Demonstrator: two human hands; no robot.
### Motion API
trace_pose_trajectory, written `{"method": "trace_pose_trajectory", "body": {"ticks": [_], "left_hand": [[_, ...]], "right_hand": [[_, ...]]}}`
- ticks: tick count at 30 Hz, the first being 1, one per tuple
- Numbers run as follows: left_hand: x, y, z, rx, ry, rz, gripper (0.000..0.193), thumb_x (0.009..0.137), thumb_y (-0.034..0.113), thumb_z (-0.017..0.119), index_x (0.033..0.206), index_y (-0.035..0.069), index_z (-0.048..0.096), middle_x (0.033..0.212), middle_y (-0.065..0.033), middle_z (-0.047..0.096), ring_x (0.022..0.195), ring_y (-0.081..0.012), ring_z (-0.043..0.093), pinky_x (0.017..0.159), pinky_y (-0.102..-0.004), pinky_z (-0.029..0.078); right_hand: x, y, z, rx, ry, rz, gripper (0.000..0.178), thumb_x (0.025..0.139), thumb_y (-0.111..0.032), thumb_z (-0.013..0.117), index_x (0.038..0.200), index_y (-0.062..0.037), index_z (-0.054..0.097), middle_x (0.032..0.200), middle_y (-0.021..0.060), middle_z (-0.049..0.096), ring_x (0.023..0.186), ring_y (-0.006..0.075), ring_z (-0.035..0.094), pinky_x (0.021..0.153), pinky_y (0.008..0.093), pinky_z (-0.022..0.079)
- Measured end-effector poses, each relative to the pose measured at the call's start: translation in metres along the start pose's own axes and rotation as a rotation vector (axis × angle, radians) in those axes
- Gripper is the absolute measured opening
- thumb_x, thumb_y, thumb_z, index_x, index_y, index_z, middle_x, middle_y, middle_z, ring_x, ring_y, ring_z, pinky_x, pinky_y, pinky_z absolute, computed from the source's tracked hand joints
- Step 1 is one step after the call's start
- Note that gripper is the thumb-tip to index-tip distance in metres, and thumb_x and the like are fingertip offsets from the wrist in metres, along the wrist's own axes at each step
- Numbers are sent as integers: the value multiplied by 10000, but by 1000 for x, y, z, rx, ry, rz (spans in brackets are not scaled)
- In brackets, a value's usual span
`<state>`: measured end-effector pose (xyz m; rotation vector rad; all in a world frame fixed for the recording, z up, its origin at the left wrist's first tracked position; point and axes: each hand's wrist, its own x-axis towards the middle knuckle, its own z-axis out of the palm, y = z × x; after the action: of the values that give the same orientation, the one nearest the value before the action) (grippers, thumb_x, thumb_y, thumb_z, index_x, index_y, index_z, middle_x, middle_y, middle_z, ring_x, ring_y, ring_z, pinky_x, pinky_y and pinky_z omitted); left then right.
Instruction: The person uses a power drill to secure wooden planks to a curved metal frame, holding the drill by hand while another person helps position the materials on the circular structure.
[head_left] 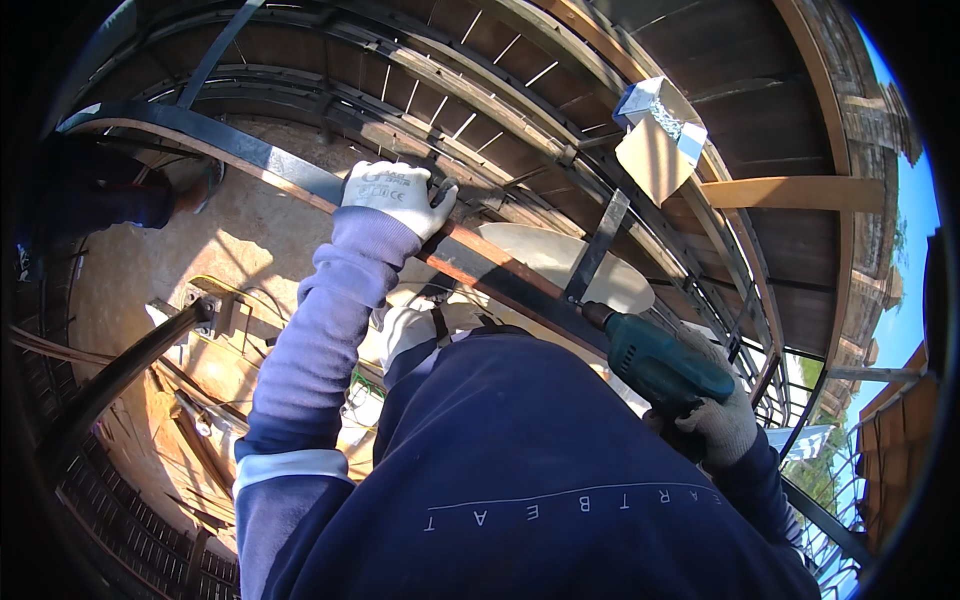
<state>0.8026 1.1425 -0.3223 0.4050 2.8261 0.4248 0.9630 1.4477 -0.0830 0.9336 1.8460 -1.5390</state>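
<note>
We hold a green drill in our right hand, on the right and near us. Our fingers are wrapped tight around its handle. The drill looks heavy and hard, so the thick handle is the best place to hold it. Its tip touches a dark metal strap on the long rail. Our left hand, in a white glove, is closed over the rail farther left. The rail looks stiff and strong. A small box sits up high on the far right.
</note>
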Motion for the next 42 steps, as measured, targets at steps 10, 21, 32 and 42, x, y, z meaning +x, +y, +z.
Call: {"method": "trace_pose_trajectory", "body": {"ticks": [10,21,32,42], "left_hand": [[-1,-2,15,-77,124,10,439,906,476,647,717,89,730,694,-123,677,723,-319,679,747,-434,503],[1,-5,12,-88,147,21,452,886,475,667,686,72,710,686,-152,661,714,-343,669,737,-443,507],[1,-6,9,-229,237,40,347,815,389,770,961,85,691,908,-129,701,857,-342,676,839,-451,513],[-41,173,27,-572,-58,1052,515,776,244,744,1254,99,623,1209,-133,610,1192,-303,584,1092,-476,419]], "right_hand": [[15,-14,3,2,74,102,1149,545,-345,1009,1456,42,425,1286,160,624,1036,242,696,772,346,616],[7,-23,2,4,52,156,888,647,-42,811,1453,26,444,1186,158,644,937,227,674,769,364,605],[-22,0,-8,203,145,40,1023,602,-63,911,1490,12,408,1232,206,641,971,295,710,726,386,613],[-48,53,5,-3,189,-89,779,828,-66,781,1503,31,405,1408,185,576,1243,230,612,1049,363,514]]}}
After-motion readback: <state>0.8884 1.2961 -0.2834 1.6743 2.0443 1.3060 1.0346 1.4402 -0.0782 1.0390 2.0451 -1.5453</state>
